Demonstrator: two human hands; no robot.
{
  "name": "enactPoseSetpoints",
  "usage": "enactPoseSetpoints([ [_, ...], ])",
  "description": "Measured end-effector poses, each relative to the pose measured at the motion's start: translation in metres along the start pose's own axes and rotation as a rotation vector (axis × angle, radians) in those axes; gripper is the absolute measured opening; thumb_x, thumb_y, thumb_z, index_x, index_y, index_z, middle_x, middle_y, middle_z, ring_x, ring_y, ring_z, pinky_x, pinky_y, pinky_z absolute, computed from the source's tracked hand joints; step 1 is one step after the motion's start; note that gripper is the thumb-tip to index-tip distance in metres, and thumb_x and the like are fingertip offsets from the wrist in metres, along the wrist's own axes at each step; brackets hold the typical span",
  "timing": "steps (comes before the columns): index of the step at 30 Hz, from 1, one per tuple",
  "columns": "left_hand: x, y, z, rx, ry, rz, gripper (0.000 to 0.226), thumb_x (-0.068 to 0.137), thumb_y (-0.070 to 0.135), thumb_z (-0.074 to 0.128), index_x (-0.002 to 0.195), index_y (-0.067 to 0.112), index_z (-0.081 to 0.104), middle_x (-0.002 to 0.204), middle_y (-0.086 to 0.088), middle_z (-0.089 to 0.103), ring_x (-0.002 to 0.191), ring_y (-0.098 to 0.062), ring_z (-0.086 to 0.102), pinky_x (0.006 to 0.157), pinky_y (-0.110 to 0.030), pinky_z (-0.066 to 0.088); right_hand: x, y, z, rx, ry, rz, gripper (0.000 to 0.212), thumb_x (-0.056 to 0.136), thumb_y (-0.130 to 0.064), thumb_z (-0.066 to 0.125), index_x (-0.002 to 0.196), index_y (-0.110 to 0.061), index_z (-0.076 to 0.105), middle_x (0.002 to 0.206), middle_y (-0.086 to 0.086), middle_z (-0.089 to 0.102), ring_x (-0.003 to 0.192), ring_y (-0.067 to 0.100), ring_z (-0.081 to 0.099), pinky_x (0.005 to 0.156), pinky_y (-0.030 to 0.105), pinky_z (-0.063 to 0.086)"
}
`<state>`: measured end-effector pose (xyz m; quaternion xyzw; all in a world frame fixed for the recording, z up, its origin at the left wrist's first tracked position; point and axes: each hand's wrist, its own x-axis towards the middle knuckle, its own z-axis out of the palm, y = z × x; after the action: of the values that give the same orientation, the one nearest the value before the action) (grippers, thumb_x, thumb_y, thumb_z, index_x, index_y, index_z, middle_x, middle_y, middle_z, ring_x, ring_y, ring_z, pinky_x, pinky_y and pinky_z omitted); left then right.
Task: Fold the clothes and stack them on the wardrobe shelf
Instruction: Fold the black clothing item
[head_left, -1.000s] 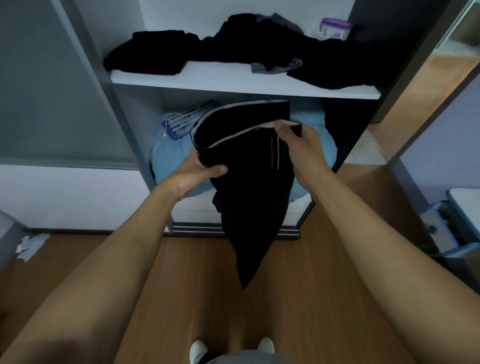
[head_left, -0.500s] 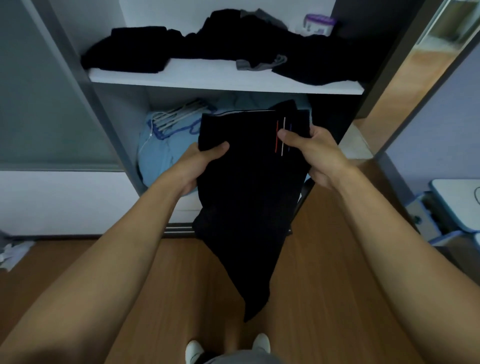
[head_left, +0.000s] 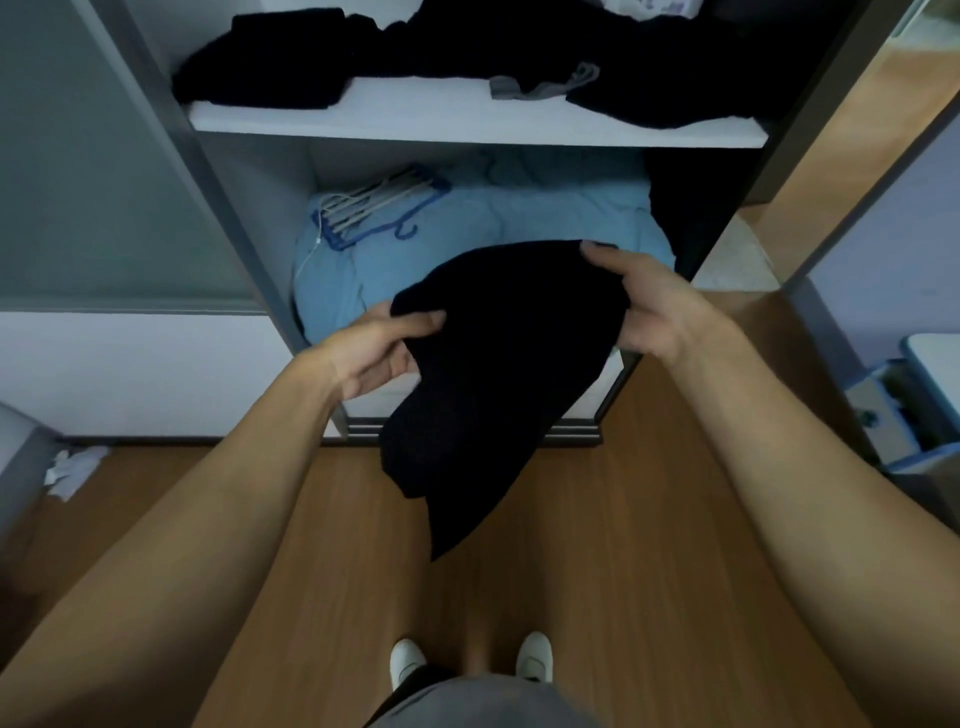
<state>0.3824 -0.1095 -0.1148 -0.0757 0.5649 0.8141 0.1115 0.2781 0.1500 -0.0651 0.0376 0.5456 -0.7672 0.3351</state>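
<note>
Holding black garment (head_left: 498, 364) below shelf (head_left: 467, 122), in front of wardrobe: left grip (head_left: 384, 348) pinches its left edge, thumb on top; right grip (head_left: 649, 306) curls round its right edge. Cloth hangs limp, tail drooping. Looks light, soft and floppy, best taken at both top corners. Dark clothes (head_left: 519, 47) heaped on shelf.

A home bedroom: an open wardrobe (head_left: 223, 171) with dark clothes (head_left: 467, 47) heaped on its shelf (head_left: 415, 117), blue bedding (head_left: 493, 228) and hangers (head_left: 374, 208) below that shelf, wood floor (head_left: 597, 545) before it.
</note>
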Motion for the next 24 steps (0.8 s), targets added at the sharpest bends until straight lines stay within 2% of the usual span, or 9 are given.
enactPoseSetpoints([
  [3,0.011,0.013,0.010,-0.065,0.158,0.087,0.018,0.097,0.007,0.054,0.097,0.008,0.072,0.085,-0.003,0.074,0.077,-0.014,0.072,0.068,-0.024,0.057,-0.007,0.013,-0.014,0.189,-0.150,-0.064,0.048,0.099,-0.039,0.055,0.138,-0.011,0.057,0.144,0.014,0.055,0.130,0.026,0.055,0.108,0.040,0.047],
  [7,0.018,0.028,0.011,-0.136,0.189,-0.036,0.024,0.094,0.030,0.064,0.107,0.011,0.071,0.095,-0.006,0.072,0.081,-0.019,0.072,0.073,-0.029,0.059,-0.012,0.060,-0.007,0.006,-0.053,-0.132,0.038,0.094,-0.028,0.063,0.129,-0.012,0.062,0.129,0.010,0.067,0.119,0.024,0.064,0.100,0.033,0.052],
  [10,0.013,0.022,-0.001,-0.111,0.183,-0.066,0.053,0.082,0.052,0.072,0.120,0.015,0.070,0.116,-0.008,0.073,0.105,-0.023,0.070,0.091,-0.035,0.055,-0.007,0.062,0.009,-0.031,0.092,-0.200,0.034,0.095,-0.016,0.065,0.126,-0.003,0.063,0.118,0.015,0.071,0.112,0.029,0.067,0.100,0.038,0.053],
  [12,0.007,0.013,-0.014,-0.093,0.175,-0.088,0.065,0.077,0.057,0.073,0.127,0.016,0.066,0.123,-0.008,0.070,0.114,-0.023,0.067,0.098,-0.036,0.051,-0.006,0.054,0.015,-0.051,0.128,-0.180,0.031,0.096,-0.015,0.064,0.123,-0.001,0.064,0.117,0.017,0.072,0.111,0.031,0.068,0.099,0.040,0.054],
  [14,0.004,0.006,-0.020,0.060,0.181,-0.143,0.055,0.078,0.047,0.076,0.122,0.016,0.068,0.120,-0.008,0.072,0.109,-0.022,0.069,0.093,-0.034,0.054,-0.006,0.047,0.015,-0.029,0.105,-0.128,0.032,0.097,-0.014,0.062,0.124,0.002,0.064,0.119,0.019,0.070,0.108,0.032,0.069,0.093,0.040,0.057],
  [16,0.006,0.004,-0.016,0.246,0.201,-0.154,0.031,0.084,0.025,0.075,0.111,0.010,0.071,0.111,-0.014,0.074,0.098,-0.024,0.073,0.078,-0.029,0.059,-0.008,0.040,0.010,0.038,0.088,-0.080,0.035,0.097,-0.015,0.061,0.128,0.003,0.062,0.122,0.020,0.068,0.102,0.029,0.069,0.086,0.038,0.060],
  [19,0.013,0.013,0.000,0.240,0.267,-0.099,0.012,0.089,0.008,0.067,0.099,0.004,0.071,0.090,-0.014,0.076,0.080,-0.023,0.074,0.065,-0.027,0.059,-0.015,0.036,-0.010,0.170,-0.052,-0.104,0.033,0.099,-0.026,0.058,0.123,-0.007,0.069,0.124,0.013,0.068,0.113,0.026,0.066,0.099,0.037,0.053],
  [22,0.018,0.022,0.014,0.042,0.242,-0.121,0.011,0.093,0.013,0.062,0.096,0.005,0.070,0.079,-0.008,0.075,0.066,-0.018,0.073,0.057,-0.026,0.057,-0.018,0.047,-0.023,0.013,-0.072,-0.169,0.033,0.098,-0.023,0.058,0.128,-0.010,0.064,0.130,0.011,0.066,0.124,0.026,0.061,0.107,0.036,0.047],
  [24,0.020,0.022,0.017,-0.077,0.224,-0.161,0.023,0.093,0.031,0.064,0.097,0.009,0.072,0.082,-0.006,0.074,0.069,-0.018,0.072,0.060,-0.027,0.058,-0.018,0.056,-0.018,-0.103,-0.015,-0.201,0.034,0.095,-0.014,0.064,0.128,-0.006,0.063,0.124,0.013,0.069,0.120,0.027,0.064,0.104,0.035,0.050],
])
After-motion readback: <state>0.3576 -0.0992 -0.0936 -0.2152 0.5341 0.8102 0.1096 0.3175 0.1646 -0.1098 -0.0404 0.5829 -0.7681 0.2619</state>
